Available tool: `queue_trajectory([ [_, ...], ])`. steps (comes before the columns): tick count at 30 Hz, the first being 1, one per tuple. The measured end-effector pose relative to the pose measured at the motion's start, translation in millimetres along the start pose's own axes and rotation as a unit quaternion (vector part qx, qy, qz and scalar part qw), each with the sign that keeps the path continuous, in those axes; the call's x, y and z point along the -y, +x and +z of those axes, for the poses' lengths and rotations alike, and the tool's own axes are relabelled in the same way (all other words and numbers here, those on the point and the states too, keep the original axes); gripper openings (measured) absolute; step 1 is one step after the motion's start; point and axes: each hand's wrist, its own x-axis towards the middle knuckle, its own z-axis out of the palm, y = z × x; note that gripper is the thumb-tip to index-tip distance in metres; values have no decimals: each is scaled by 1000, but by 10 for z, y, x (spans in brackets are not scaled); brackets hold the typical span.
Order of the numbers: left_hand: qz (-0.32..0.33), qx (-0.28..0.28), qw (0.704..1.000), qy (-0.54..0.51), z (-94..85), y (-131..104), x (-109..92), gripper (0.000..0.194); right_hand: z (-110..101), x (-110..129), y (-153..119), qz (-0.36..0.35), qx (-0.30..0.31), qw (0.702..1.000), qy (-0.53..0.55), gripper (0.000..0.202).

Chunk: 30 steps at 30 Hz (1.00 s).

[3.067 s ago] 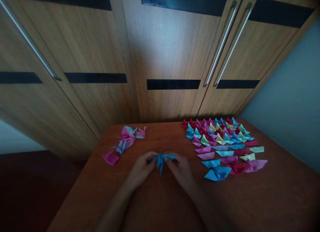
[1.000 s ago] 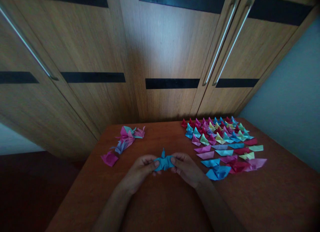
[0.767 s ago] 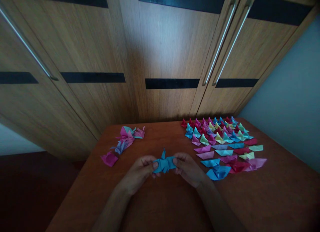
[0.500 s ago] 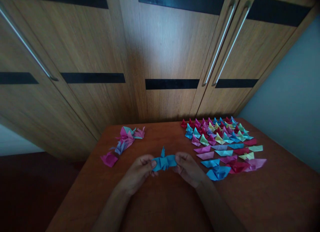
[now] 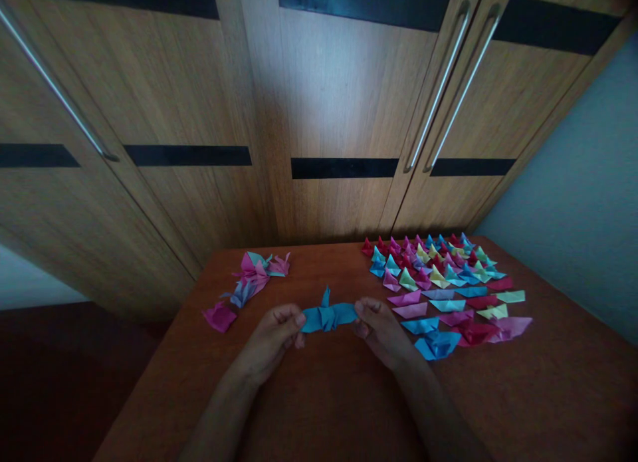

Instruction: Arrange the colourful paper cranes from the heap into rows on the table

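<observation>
A blue origami crane (image 5: 327,316) is stretched between my two hands above the table, its wings spread to either side and a pointed part standing up from the middle. My left hand (image 5: 277,330) pinches the tip of the wing on the left between thumb and fingers. At the other wing tip, my right hand (image 5: 379,329) grips in the same way. To the right of my right hand lie folded blue paper boats (image 5: 437,344).
Many small paper boats (image 5: 438,262) in several colours stand in rows on the brown table (image 5: 323,395) at the right. Pink, lilac and green folded papers (image 5: 253,273) lie at the left, with a magenta piece (image 5: 220,317) nearer. A wooden cupboard (image 5: 339,103) rises behind.
My hands have moved slightly apart, and the crane's wings now reach wider and look flatter. Both hands keep hold of the wing tips.
</observation>
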Motion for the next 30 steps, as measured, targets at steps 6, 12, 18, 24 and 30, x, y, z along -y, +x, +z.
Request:
queue_trajectory([
  [6, 17, -8, 1000, -11, 36, -10, -26, 44, 33, -9, 1, -16, 13, 1000, -6, 39],
  [12, 15, 8, 1000, -9, 61, -10, -7, 36, 98, -9, -28, 36, 77, 993, -85, 27],
  [18, 15, 43, 993, 110, 66, 28, -6, 29, 138, -38, -15, 34, 66, 990, -120, 24],
  [24, 41, 8, 978, 205, 56, 124, 81, 21, 111, -90, 59, -11, -13, 974, -226, 24],
  [30, -20, 31, 981, 192, 89, 105, 76, 25, 85, -127, 72, -11, 12, 974, -227, 22],
])
